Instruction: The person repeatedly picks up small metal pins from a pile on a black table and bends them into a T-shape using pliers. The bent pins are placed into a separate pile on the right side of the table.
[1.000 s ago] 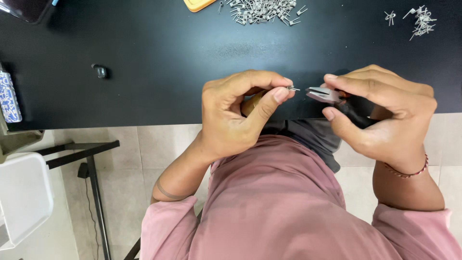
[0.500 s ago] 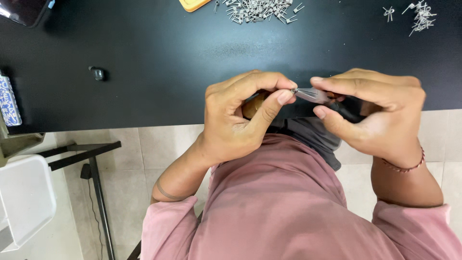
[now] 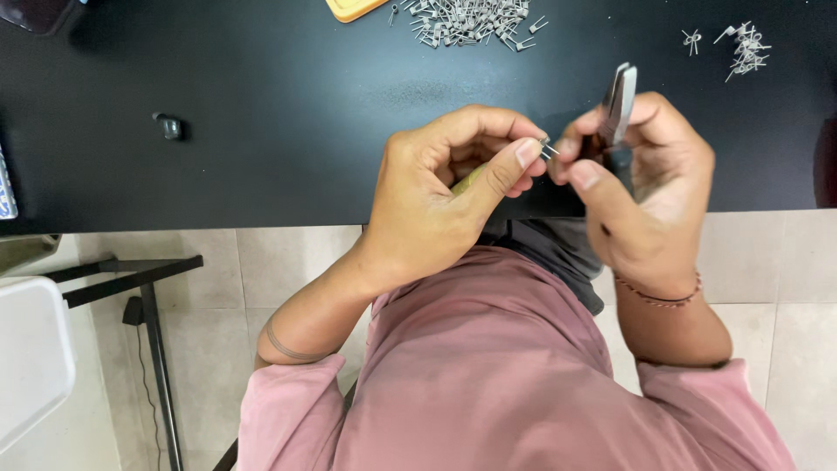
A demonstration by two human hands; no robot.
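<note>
Head view: right hand (image 3: pixel 641 187) has swung its pliers (image 3: pixel 619 103) upright; left hand (image 3: pixel 445 196) fingers still pinch the small coil (image 3: pixel 547 148).

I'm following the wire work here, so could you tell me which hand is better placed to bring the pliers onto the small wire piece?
Probably the right hand: it holds the pliers, and the wire piece sits pinched in the left hand.

A small package (image 3: pixel 5 187) with a blue and white pattern shows at the far left edge of the black counter (image 3: pixel 261 105), mostly cut off. No labels, signs or lit screens are visible elsewhere.
</note>
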